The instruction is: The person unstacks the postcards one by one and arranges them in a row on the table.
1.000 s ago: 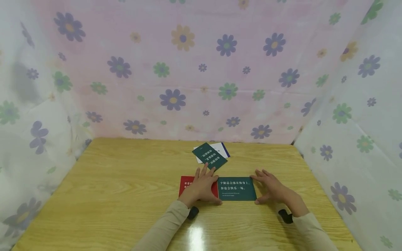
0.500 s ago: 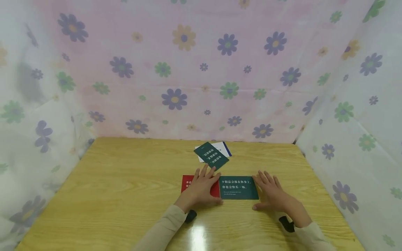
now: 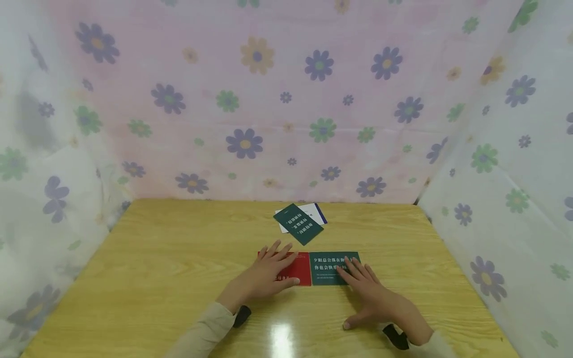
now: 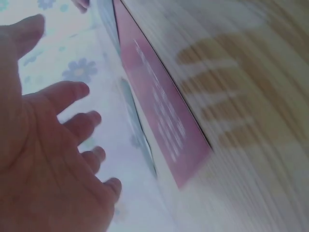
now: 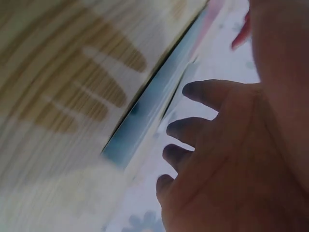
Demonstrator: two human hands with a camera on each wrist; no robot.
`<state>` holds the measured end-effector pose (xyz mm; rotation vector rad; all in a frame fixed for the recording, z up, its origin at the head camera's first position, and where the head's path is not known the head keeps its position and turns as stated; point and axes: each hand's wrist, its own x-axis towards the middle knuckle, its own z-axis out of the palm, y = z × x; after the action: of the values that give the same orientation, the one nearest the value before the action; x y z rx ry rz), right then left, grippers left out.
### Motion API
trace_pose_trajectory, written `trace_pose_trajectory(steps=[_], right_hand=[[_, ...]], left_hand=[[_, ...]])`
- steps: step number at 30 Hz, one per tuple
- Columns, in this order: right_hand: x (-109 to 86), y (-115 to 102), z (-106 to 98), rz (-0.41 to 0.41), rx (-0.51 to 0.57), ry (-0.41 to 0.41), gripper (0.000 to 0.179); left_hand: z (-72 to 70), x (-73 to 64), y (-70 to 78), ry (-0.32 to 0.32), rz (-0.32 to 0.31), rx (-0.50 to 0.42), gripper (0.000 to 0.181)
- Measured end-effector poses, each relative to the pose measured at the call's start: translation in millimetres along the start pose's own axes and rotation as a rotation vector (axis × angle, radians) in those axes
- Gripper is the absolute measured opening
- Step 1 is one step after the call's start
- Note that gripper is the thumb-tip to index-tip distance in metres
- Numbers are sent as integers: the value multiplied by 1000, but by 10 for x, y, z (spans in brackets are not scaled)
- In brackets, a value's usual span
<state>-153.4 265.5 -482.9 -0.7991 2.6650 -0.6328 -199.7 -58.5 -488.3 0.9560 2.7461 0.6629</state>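
Note:
A red card (image 3: pixel 303 266) and a green card (image 3: pixel 326 277), both printed with white characters, lie flat with their short edges together. My left hand (image 3: pixel 264 276), fingers spread, overlaps the left part of the red card in the head view. In the left wrist view that hand (image 4: pixel 53 150) is raised apart from the red card (image 4: pixel 154 101), its palm bare. Over the right end of the green card reaches my right hand (image 3: pixel 376 298), thumb out toward the near side. The right wrist view shows this hand (image 5: pixel 227 154) holding nothing, lifted off the green card (image 5: pixel 149 106).
Behind the pair, another green card (image 3: pixel 297 223) lies askew on top of a white card (image 3: pixel 318 213) with a blue edge. The wooden table (image 3: pixel 188 268) is enclosed at the back and sides by flowered cloth (image 3: pixel 268 109).
My left hand has come off the seam between the cards and moved left. The right hand has left the green card's right edge, drawing nearer and leftward. Both cards stayed in place.

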Motion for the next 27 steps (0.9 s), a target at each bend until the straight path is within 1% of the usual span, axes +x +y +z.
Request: trace_pose_trajectory(steps=[2,4,8,10,18,21,23,27], right_hand=[[52,-63,31,-9,28,-15,120],[133,-123,56,-17,43,-15,113],[358,-231,78,-53,19,40,93],[484,-278,78,-62,1,63,86],[970,-451,38,-46,-31,92,75],[1112,-488,29,3,-70,123,74],[1197,-491,33,67,-88,158,73],[1365,-468,32,211,-91,232,74]], left_hand=[[-30,-31,-52,4,-4,-9,73],[-53,-50,-104,17,-14,12,71],[-106,-51,-188,32,-36,33,68],[-135,-39,-231,33,-42,24,67],[-201,82,-480,20,-70,-45,64],[-213,158,-554,7,-67,-67,64],[-220,218,-592,6,-69,-80,64],[-216,348,-669,15,-76,-62,64]])
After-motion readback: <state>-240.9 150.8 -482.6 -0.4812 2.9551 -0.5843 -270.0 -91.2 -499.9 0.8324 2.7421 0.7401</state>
